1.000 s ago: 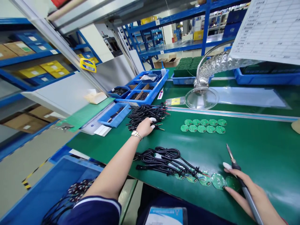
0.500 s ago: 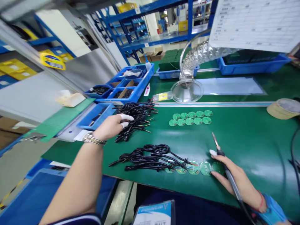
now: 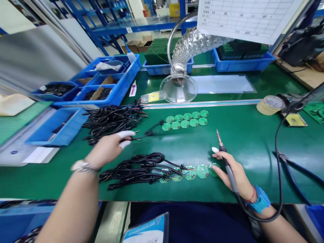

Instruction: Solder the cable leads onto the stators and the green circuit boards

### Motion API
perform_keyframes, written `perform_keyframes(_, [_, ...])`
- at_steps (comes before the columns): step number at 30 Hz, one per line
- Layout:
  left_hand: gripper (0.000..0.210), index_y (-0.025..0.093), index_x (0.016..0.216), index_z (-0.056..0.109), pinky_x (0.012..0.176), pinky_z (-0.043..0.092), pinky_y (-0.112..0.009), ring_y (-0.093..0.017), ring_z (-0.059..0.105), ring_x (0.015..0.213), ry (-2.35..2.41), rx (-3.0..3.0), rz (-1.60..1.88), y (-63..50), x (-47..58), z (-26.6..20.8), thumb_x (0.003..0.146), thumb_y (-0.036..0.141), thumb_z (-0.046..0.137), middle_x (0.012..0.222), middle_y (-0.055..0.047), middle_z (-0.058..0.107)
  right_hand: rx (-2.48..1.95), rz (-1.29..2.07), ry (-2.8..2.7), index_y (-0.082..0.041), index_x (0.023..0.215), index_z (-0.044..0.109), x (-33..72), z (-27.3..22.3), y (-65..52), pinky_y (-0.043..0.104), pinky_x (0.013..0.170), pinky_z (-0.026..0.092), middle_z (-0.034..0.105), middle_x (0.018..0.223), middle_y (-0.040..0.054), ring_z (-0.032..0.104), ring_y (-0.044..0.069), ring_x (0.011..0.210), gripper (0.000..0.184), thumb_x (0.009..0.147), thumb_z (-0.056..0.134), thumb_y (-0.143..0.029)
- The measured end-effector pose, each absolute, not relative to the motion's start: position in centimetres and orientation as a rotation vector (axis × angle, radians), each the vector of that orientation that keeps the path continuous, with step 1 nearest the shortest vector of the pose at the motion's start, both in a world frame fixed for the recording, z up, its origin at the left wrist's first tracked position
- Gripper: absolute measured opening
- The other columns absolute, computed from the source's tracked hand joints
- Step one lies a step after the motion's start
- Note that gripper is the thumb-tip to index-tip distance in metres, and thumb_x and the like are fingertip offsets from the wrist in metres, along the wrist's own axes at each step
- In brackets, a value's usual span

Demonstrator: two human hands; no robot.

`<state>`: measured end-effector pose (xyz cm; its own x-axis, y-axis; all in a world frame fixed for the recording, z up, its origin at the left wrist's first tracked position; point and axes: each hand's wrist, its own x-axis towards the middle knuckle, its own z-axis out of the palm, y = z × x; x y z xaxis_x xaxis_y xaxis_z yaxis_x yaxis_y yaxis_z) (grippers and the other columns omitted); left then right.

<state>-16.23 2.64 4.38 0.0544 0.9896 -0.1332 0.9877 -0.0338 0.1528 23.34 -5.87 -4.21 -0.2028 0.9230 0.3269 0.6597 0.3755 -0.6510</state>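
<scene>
At nine o'clock: left hand, pinching one blurred cable. Four: right hand, curled round soldering iron. Five: three wired-looking boards, two bare boards. One: ten further boards, left bare.

fifteen round boards, one soldering iron

Worktop: green surface, laid out with cables and round circuit boards.
Worktop carries a tangled pile of black cables at left; two rows of small green boards, five per row, at centre; and a near row of green boards by the front edge, its left-hand units partly overlaid by looped black cables. Right side: tape roll and, nearer the front, pliers. Farther back: clear plastic sheet, divided blue tray and two blue bins holding green boards.
</scene>
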Motion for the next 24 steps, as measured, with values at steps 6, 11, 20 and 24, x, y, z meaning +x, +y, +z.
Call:
perform_keyframes(6, [0.031, 0.021, 0.105, 0.061, 0.09, 0.041, -0.029, -0.019, 0.056, 0.1, 1.619, 2.303, -0.109, 3.7, -13.0, 0.4, 0.083, 0.026, 0.04, 0.11, -0.003, 0.063, -1.4, 0.504, -1.94, -0.021, 0.118, 0.041, 23.6, -4.7, -5.9, 0.033, 0.082, 0.05, 0.061, 0.105, 0.0085, 0.06, 0.019, 0.094, 0.041, 0.08, 0.055, -0.03])
perform_keyframes(11, [0.028, 0.019, 0.106, 0.059, 0.089, 0.041, -0.031, -0.02, 0.053, 0.101, 1.544, 2.506, 0.012, 3.2, -8.3, 1.0, 0.086, 0.028, 0.042, 0.108, -0.006, 0.061, -1.403, 0.526, -1.927, -0.022, 0.118, 0.04, 23.6, -4.6, -5.9, 0.033, 0.082, 0.05, 0.061, 0.104, 0.0081, 0.06, 0.018, 0.093, 0.041, 0.08, 0.055, -0.028])
perform_keyframes(20, [0.012, 0.019, 0.088, 0.062, 0.075, 0.043, -0.029, -0.019, 0.056, 0.086, 1.449, 2.515, -0.077, 2.8, -4.3, 0.0, 0.081, 0.024, 0.053, 0.093, -0.004, 0.062, -1.425, 0.497, -1.857, -0.021, 0.118, 0.041, 23.7, -4.6, -6.1, 0.03, 0.082, 0.05, 0.062, 0.102, 0.0067, 0.061, 0.017, 0.091, 0.041, 0.08, 0.055, -0.028])
perform_keyframes(24, [0.014, 0.02, 0.089, 0.061, 0.074, 0.043, -0.028, -0.018, 0.056, 0.084, 1.436, 2.483, -0.017, 2.4, -4.9, -0.9, 0.082, 0.028, 0.052, 0.092, -0.003, 0.062, -1.402, 0.503, -1.856, -0.02, 0.117, 0.043, 23.6, -4.4, -6.1, 0.029, 0.08, 0.051, 0.063, 0.101, 0.0074, 0.062, 0.017, 0.089, 0.038, 0.081, 0.053, -0.027])
